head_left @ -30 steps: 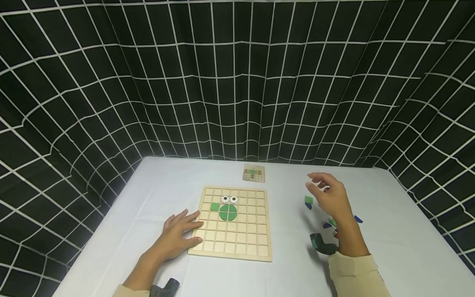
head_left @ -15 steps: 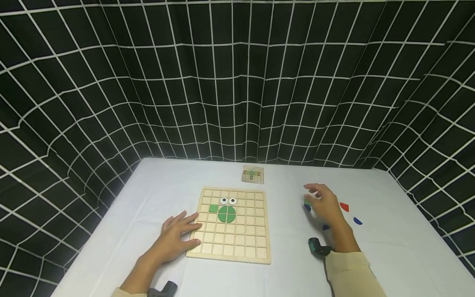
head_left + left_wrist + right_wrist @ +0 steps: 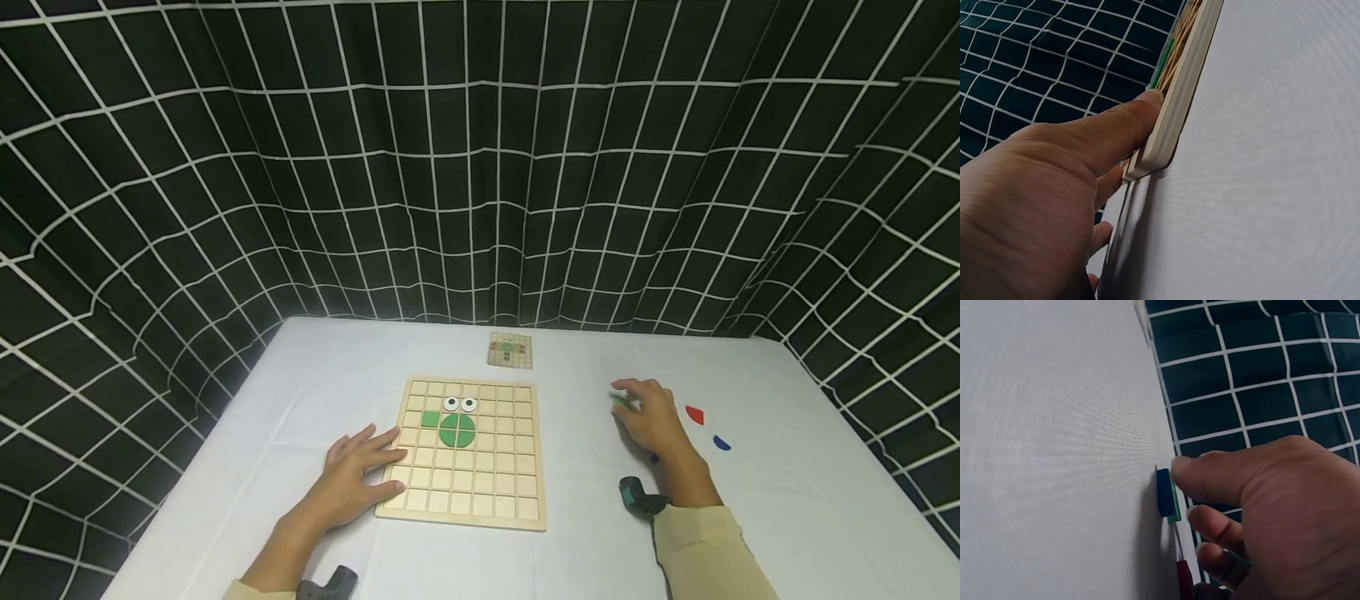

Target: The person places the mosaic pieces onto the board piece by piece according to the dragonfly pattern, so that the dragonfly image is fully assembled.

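Note:
My left hand (image 3: 362, 468) rests spread at the left edge of a wooden grid board (image 3: 495, 475), its thumb on the rim in the left wrist view. Set in the board are two eye pieces (image 3: 451, 404), a green square tile (image 3: 430, 419) and a green disc of quarter pieces (image 3: 457, 430). To the right, my right hand (image 3: 651, 417) reaches down with thumb and index finger parted around another green tile (image 3: 622, 402). The right wrist view shows its thumb close to that tile and a blue piece (image 3: 1164, 492); firm contact is unclear.
A small pattern card (image 3: 510, 350) lies behind the board on the white table. Right of my right hand are a red piece (image 3: 694, 414) and a blue half-round piece (image 3: 722, 442). Another blue piece (image 3: 654, 457) shows partly beside the wrist. Black gridded cloth (image 3: 517, 167) surrounds the table.
My right hand has come down and slightly forward onto the green tile, uncovering the red piece at its right. The left hand stays at the board's edge.

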`<action>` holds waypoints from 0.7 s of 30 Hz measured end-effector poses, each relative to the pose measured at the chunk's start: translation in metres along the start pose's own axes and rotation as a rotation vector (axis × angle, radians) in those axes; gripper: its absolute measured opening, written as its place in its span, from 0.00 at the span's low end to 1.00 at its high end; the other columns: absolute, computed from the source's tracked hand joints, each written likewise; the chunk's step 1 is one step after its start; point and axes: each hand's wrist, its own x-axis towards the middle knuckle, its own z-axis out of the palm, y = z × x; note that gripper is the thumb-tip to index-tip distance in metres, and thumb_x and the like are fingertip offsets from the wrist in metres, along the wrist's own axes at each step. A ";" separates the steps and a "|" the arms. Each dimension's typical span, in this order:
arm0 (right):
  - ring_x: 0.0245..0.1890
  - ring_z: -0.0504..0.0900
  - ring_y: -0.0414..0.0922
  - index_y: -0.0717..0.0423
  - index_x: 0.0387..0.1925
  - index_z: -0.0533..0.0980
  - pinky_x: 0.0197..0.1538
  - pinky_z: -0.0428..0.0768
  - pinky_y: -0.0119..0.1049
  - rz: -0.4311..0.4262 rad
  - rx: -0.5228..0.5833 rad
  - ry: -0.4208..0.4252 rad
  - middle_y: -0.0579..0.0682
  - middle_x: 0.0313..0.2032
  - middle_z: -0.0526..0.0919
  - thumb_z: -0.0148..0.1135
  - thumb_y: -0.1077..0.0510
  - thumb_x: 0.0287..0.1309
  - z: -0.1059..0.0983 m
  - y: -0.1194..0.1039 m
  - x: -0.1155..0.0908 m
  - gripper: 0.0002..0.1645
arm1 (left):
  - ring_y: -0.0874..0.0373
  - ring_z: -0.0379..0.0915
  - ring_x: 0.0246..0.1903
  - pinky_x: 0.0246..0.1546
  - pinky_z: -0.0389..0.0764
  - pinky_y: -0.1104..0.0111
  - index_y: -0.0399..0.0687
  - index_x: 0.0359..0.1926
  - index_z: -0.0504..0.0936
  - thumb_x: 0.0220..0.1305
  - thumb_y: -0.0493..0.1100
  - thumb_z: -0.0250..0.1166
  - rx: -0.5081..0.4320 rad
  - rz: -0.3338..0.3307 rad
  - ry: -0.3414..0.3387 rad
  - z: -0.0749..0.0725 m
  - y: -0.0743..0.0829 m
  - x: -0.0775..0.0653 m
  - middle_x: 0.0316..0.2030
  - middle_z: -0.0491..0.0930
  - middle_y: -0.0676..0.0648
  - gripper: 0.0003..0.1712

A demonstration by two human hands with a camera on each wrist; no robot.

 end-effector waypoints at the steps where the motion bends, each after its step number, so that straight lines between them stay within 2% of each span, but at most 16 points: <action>1: 0.55 0.64 0.64 0.57 0.56 0.76 0.51 0.68 0.64 0.005 -0.006 -0.002 0.67 0.53 0.72 0.62 0.63 0.59 0.000 0.000 0.000 0.22 | 0.44 0.47 0.70 0.67 0.33 0.44 0.55 0.54 0.82 0.52 0.60 0.71 0.000 -0.003 0.000 0.000 0.000 0.000 0.67 0.66 0.52 0.29; 11: 0.55 0.62 0.64 0.55 0.58 0.74 0.50 0.67 0.64 0.086 -0.047 -0.017 0.66 0.54 0.68 0.54 0.68 0.52 -0.007 0.000 -0.005 0.28 | 0.45 0.46 0.71 0.67 0.32 0.45 0.55 0.55 0.82 0.52 0.60 0.71 -0.010 -0.010 -0.015 0.000 0.000 0.000 0.67 0.66 0.52 0.30; 14: 0.54 0.62 0.64 0.56 0.57 0.74 0.50 0.66 0.63 0.079 -0.056 -0.025 0.67 0.55 0.68 0.57 0.65 0.54 -0.007 0.000 -0.004 0.26 | 0.45 0.46 0.71 0.67 0.32 0.44 0.55 0.55 0.82 0.52 0.60 0.71 -0.006 -0.011 -0.011 0.000 0.000 0.000 0.67 0.66 0.52 0.30; 21: 0.53 0.62 0.67 0.58 0.55 0.75 0.49 0.63 0.62 0.061 -0.165 -0.057 0.71 0.55 0.67 0.64 0.56 0.58 -0.004 0.002 -0.001 0.23 | 0.45 0.46 0.71 0.67 0.32 0.44 0.55 0.54 0.82 0.52 0.58 0.72 -0.004 -0.015 -0.007 0.000 0.001 0.001 0.67 0.66 0.52 0.29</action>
